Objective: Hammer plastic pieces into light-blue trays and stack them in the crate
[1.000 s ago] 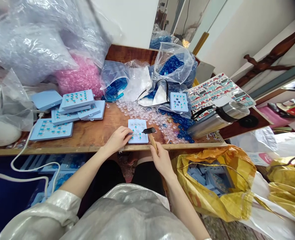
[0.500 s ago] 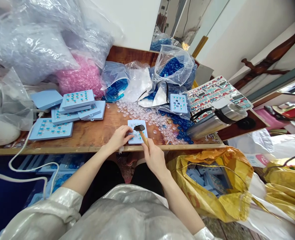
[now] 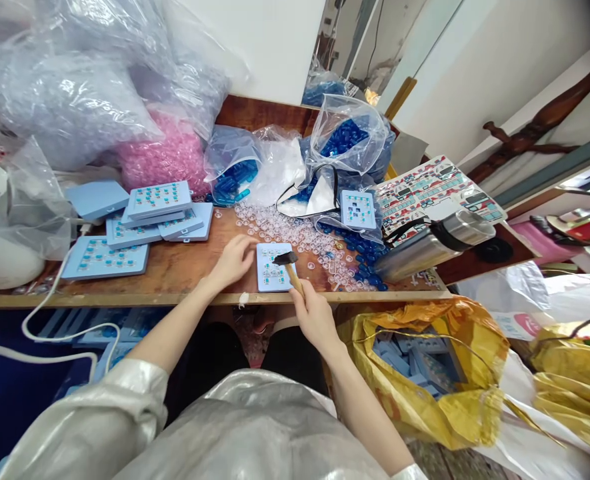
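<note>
- Surface: a wooden bench (image 3: 175, 270) in a cluttered room, with a white wall behind and a yellow sack (image 3: 425, 380) below its front edge, holding more plates
- Count: seven blue plates on the bench, five at left, one by the bags, and one plate (image 3: 273, 267) at the hands, just behind the front edge
- Also there: four large plastic bags, loose clear rings (image 3: 269, 230), blue pieces (image 3: 359, 259), one steel flask (image 3: 435, 243)
- Right hand (image 3: 316, 318): clamped on a hammer (image 3: 289, 267), its head over the plate
- Left hand (image 3: 233, 262): fingers curled together, just beside the plate; cannot tell if they pinch anything
- Room: rings crowd the plate's right side, wood lies left of the left hand up to the stacked plates
</note>
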Available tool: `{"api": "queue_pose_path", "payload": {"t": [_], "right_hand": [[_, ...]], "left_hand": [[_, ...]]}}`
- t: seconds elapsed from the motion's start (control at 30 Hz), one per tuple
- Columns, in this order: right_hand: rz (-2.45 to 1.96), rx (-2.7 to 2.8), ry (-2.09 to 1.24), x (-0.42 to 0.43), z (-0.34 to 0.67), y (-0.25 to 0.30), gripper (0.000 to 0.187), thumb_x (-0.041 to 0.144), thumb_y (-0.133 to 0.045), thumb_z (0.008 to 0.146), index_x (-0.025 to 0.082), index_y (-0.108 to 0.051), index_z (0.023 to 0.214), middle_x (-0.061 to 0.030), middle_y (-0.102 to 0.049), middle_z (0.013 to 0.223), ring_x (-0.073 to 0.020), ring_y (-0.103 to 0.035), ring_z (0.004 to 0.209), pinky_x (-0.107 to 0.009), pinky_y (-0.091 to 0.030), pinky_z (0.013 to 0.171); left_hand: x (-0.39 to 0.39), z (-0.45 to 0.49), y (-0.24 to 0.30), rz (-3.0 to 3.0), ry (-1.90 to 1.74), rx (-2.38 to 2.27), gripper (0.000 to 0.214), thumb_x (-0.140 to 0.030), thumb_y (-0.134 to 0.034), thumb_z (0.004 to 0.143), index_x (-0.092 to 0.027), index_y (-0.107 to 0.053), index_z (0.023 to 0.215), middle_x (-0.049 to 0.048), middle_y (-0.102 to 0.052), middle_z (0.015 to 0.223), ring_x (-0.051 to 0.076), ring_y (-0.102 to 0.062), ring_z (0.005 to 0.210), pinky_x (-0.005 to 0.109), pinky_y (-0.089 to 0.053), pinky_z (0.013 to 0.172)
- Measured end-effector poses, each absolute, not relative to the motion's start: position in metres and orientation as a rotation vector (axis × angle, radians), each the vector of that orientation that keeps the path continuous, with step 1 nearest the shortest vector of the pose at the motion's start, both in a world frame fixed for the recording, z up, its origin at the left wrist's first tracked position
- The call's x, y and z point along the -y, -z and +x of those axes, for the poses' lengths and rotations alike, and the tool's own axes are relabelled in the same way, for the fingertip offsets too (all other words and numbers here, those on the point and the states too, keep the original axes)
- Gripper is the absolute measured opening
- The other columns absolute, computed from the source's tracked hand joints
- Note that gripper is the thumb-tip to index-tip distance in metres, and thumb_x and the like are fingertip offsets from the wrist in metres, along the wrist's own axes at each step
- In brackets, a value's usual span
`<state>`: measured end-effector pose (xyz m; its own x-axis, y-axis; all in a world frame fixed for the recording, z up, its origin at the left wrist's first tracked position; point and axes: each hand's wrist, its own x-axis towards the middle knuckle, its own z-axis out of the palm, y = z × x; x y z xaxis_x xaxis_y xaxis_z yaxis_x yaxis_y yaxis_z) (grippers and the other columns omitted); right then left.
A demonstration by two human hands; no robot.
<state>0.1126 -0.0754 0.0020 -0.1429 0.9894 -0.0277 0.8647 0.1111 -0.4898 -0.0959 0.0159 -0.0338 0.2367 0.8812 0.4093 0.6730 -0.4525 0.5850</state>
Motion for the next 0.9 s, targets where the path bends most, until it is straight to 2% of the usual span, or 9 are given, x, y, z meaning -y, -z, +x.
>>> {"api": "queue_pose_path", "payload": {"t": [0.1,0.23,0.47,0.63,0.77,0.9], "right_hand": [[-1.792,1.961,-0.628,0.077,0.123,0.004,0.030,0.037,-0.030,0.091,0.020,-0.051,0.105,-0.0049,-0.065,0.083,-0.0195,-0.061,0.076,-0.024,-0.038,0.064],[-1.783,1.893,-0.653,0.081,0.132,0.010,0.032,0.037,-0.032,0.089,0.019,-0.053,0.105,-0.0035,-0.063,0.077,-0.0177,-0.058,0.069,-0.024,-0.038,0.064],[-1.785,1.838,-0.700,0.082,0.139,0.016,0.031,0.038,-0.033,0.088,0.018,-0.055,0.097,-0.0020,-0.061,0.074,-0.0153,-0.053,0.062,-0.023,-0.038,0.061],[-1.773,1.827,-0.723,0.083,0.139,0.016,0.031,0.039,-0.033,0.088,0.019,-0.055,0.098,-0.0022,-0.061,0.074,-0.0159,-0.054,0.063,-0.023,-0.038,0.061],[-1.778,1.790,-0.754,0.084,0.143,0.016,0.033,0.039,-0.034,0.088,0.019,-0.054,0.105,-0.0034,-0.063,0.080,-0.0174,-0.058,0.070,-0.025,-0.039,0.066],[-1.789,1.768,-0.754,0.084,0.146,0.015,0.034,0.040,-0.033,0.089,0.020,-0.054,0.106,-0.0033,-0.064,0.082,-0.0172,-0.058,0.070,-0.024,-0.040,0.065]], "left_hand": [[-0.053,-0.104,0.042,2.421,-0.981,-1.508,0.028,-0.007,-0.041,0.080,-0.014,-0.057,0.102,0.0105,-0.055,0.105,0.021,-0.050,0.102,0.038,-0.041,0.092],[-0.075,-0.104,0.049,2.481,-0.812,-1.491,0.020,-0.012,-0.042,0.082,-0.015,-0.059,0.091,0.0091,-0.057,0.091,0.021,-0.053,0.090,0.037,-0.044,0.083],[-0.050,-0.112,0.057,2.352,-0.813,-1.605,0.014,-0.021,-0.050,0.081,-0.015,-0.059,0.089,0.0070,-0.056,0.085,0.020,-0.055,0.082,0.034,-0.046,0.078],[-0.043,-0.115,0.052,2.398,-0.753,-1.644,0.015,-0.024,-0.048,0.083,-0.014,-0.059,0.088,0.0076,-0.055,0.085,0.021,-0.054,0.082,0.034,-0.045,0.076],[-0.021,-0.089,0.032,2.297,-0.932,-1.533,0.016,-0.027,-0.050,0.082,-0.016,-0.055,0.092,0.0048,-0.058,0.087,0.016,-0.055,0.078,0.030,-0.045,0.073],[0.000,-0.055,0.018,2.407,-0.863,-1.277,0.013,-0.028,-0.052,0.082,-0.017,-0.054,0.090,0.0050,-0.059,0.091,0.018,-0.053,0.089,0.031,-0.043,0.080]]}}
